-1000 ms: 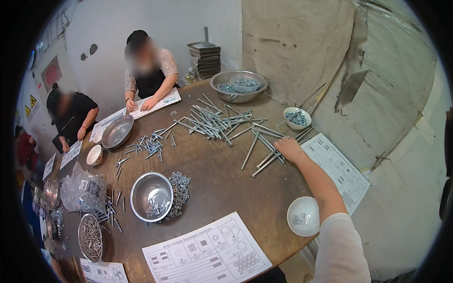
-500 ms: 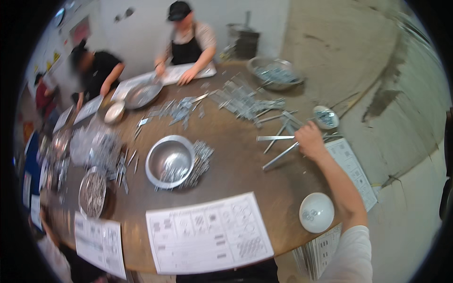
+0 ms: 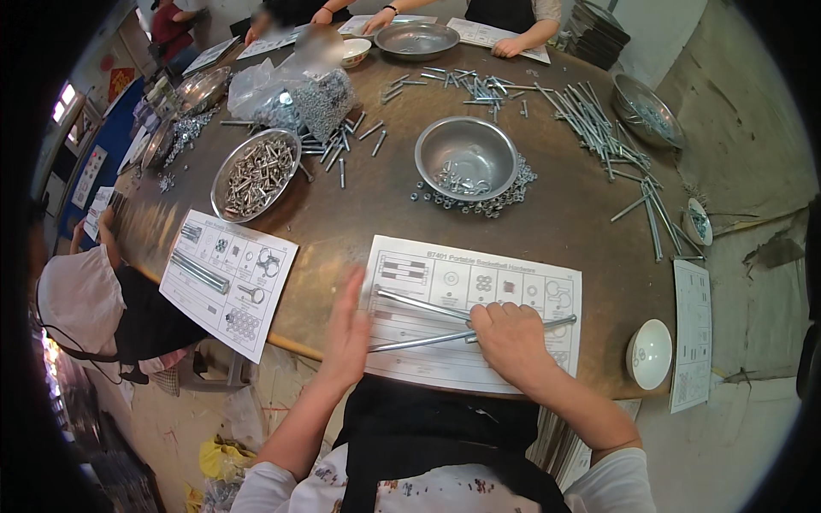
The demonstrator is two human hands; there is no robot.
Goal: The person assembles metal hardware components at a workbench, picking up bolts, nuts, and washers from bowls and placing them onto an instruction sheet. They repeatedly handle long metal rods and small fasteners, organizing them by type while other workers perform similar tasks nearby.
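In front of me on the table lies a printed sheet [image 3: 410,371] with small part drawings. Over it my right hand [image 3: 515,344] is closed around long silvery bolts [image 3: 417,343], which stick out to both sides of the fingers and cross at an angle. My left hand [image 3: 345,338] is upright at the sheet's left edge, close to the bolts' left ends. Its fingers are stretched and slightly blurred, with nothing visible in them. To the right, a white bowl [image 3: 650,344] holds a few small rings.
A steel bowl [image 3: 425,158] stands beyond the sheet, with nuts [image 3: 505,198] around its base. More long bolts [image 3: 590,128] lie at the far right. An oval dish of small metal parts [image 3: 256,179] and another sheet [image 3: 224,282] are to the left. Other people work around the table.
My right hand has come back from the right side with the long bolts to above the sheet. My left hand has come into view, and the whole view has shifted.
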